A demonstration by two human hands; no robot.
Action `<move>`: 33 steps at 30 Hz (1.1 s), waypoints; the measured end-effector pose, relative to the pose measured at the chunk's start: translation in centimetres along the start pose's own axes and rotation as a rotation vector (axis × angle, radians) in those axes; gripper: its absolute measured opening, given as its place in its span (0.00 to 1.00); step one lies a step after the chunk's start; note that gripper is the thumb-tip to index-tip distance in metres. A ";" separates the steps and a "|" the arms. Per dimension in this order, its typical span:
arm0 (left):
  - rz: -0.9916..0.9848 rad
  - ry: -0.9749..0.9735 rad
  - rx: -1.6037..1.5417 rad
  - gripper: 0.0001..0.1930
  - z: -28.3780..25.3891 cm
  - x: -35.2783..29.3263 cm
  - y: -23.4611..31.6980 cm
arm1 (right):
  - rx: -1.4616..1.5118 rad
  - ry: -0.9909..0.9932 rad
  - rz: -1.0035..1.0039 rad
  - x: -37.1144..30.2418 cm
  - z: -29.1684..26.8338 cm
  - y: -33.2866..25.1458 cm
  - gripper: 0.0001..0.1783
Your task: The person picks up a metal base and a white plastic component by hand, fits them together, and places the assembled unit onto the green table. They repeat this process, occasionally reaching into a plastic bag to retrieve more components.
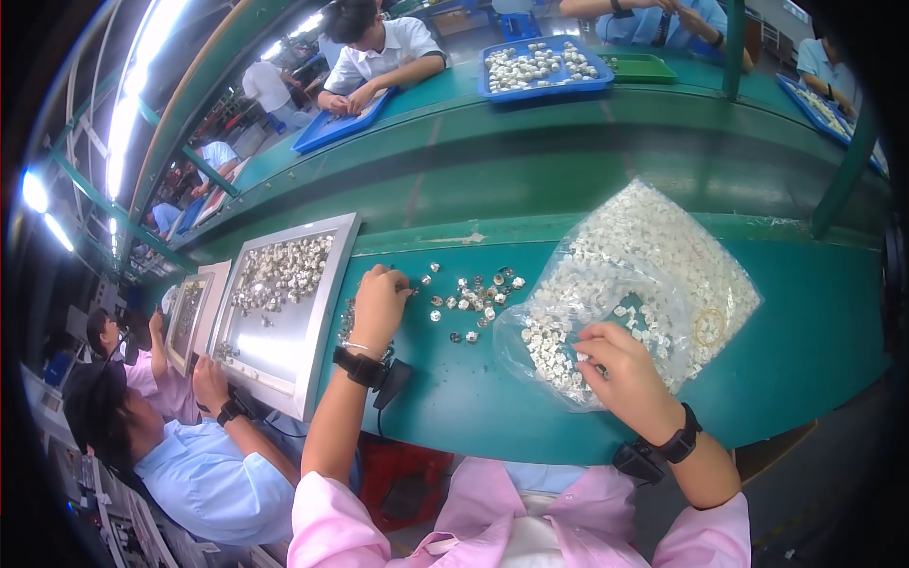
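White parts [545, 348] are partly hidden by the right hand [617, 363].

Free tabletop [454, 402], bag [653, 232] rightward

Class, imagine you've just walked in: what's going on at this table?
The person's right hand is at an open clear bag of small white parts. The left hand is beside loose parts scattered on the green table; whether it grips one is unclear. To the left, a co-worker sits by a metal tray holding more parts.
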State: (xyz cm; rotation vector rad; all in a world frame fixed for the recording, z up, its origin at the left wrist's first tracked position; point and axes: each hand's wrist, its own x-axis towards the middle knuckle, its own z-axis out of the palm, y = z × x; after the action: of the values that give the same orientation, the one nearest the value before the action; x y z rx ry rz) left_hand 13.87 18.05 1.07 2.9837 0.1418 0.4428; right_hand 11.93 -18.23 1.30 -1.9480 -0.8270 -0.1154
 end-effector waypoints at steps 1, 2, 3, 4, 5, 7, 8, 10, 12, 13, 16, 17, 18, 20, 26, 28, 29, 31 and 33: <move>0.012 0.017 -0.003 0.12 0.1 -0.1 -0.2 | -0.013 -0.001 -0.011 0.1 0.0 -0.2 0.11; 0.023 0.033 -0.008 0.12 0.1 -0.3 -0.2 | -0.028 -0.004 -0.022 0.2 -0.1 -0.3 0.11; 0.020 0.036 -0.008 0.12 -0.2 -0.5 -0.1 | -0.028 -0.005 -0.025 0.3 0.0 -0.4 0.11; 0.013 0.050 -0.129 0.11 -0.6 -0.6 0.5 | -0.014 -0.006 -0.007 0.2 -0.1 -0.4 0.10; 0.004 0.064 -0.249 0.10 -1.3 -0.8 1.2 | 0.000 -0.007 0.010 0.2 -0.1 -0.4 0.10; -0.002 0.074 -0.374 0.09 -2.6 -1.7 3.1 | 0.011 -0.006 0.034 0.1 -0.2 -0.7 0.09; -0.043 0.062 -0.591 0.07 -3.0 -2.6 4.5 | 0.103 -0.040 0.085 0.1 -0.5 -1.2 0.10; -0.090 0.043 -0.810 0.05 -3.8 -4.8 6.9 | 0.297 -0.113 0.182 0.2 -0.6 -1.8 0.10; -0.143 -0.084 -1.055 0.06 -4.4 -7.4 9.1 | 0.387 -0.125 0.185 0.3 -0.4 -2.1 0.11; -0.146 -0.092 -1.067 0.06 -4.7 -8.4 10.3 | 0.480 -0.131 0.184 0.3 -0.4 -2.3 0.11; -0.014 -0.110 -1.197 0.09 -5.0 -10.5 12.7 | 0.590 -0.148 0.176 0.3 -0.3 -2.6 0.13; -0.009 -0.123 -1.248 0.10 -4.8 -11.0 13.0 | 0.615 -0.157 0.163 0.3 -0.1 -2.6 0.13; -0.005 -0.136 -1.298 0.10 -4.6 -11.4 13.3 | 0.640 -0.165 0.150 0.3 0.0 -2.6 0.14; -0.004 -0.147 -1.354 0.10 -4.4 -11.7 14.1 | 0.641 -0.220 0.153 0.2 -0.4 -2.7 0.15; -0.170 -0.064 -1.486 0.08 -4.6 -12.0 16.5 | 0.583 -0.308 0.051 0.6 -0.9 -3.2 0.15; -0.217 -0.051 -1.543 0.08 -4.5 -12.1 16.7 | 0.662 -0.285 0.075 0.3 -0.6 -3.1 0.15; -0.155 -0.041 -1.504 0.08 -4.2 -12.1 16.6 | 0.741 -0.260 0.096 0.1 -0.4 -3.0 0.14; -0.032 -0.020 -1.423 0.09 -3.9 -12.2 16.4 | 0.820 -0.235 0.119 0.0 -0.3 -2.8 0.13; -0.020 -0.017 -1.375 0.09 -4.0 -12.2 16.3 | 0.879 -0.229 0.132 0.0 -0.2 -2.5 0.12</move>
State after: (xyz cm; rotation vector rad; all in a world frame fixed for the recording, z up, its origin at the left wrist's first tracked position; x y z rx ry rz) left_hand 2.29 1.00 3.57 1.6294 -0.1081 0.3030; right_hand 10.46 -17.70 3.32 -1.1786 -0.7186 0.4857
